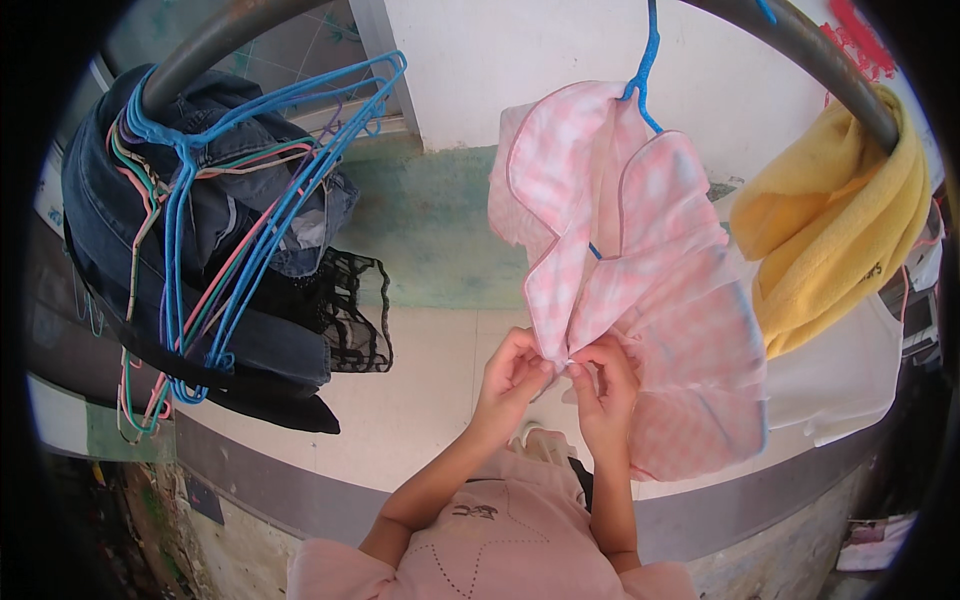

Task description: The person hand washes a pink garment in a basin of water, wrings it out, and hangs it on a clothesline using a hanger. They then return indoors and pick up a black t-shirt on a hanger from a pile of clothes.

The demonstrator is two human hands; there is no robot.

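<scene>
A pink and white checked shirt with dark pink piping hangs from a blue clothes hanger in front of me. Its collar lies open at the top, and the two front edges meet lower down. At that meeting point my left hand pinches one front edge between thumb and fingers. Close beside it, my right hand grips the other edge. A small white spot, perhaps a button, shows between the fingertips; the fingers partly hide it.
A grey metal rail curves overhead. At left hang several blue hangers, dark jeans and a black mesh garment. At right are a yellow towel and a white garment. A white and green wall stands behind.
</scene>
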